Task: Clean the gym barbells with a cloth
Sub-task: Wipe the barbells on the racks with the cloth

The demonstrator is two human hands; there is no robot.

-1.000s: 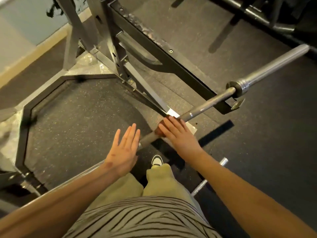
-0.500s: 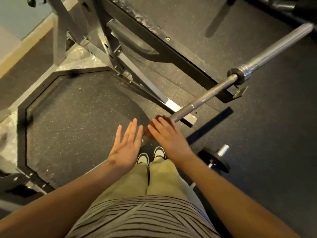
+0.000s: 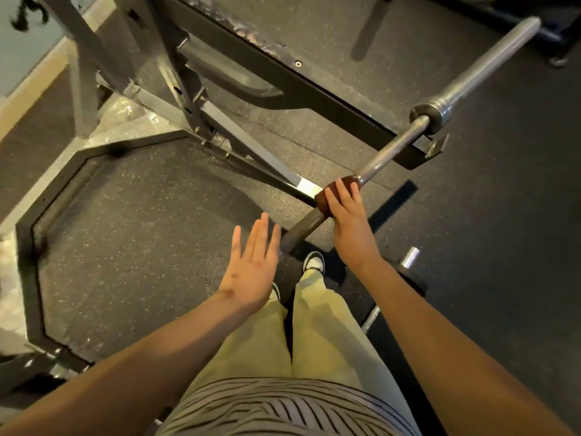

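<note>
Rubber floor (image 3: 141, 215); knurled steel barbell (image 3: 393, 149) wrapped by brown cloth (image 3: 327, 196).

A gym, speckled black rubber floor (image 3: 132, 221), steel rack frame (image 3: 103, 58), barbell (image 3: 490, 61), small weight plate (image 3: 412, 280)

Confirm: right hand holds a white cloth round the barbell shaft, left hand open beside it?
Not white: the head view shows the cloth is dark brown. The right hand does hold it round the barbell shaft, and the left hand is open beside it.
</note>
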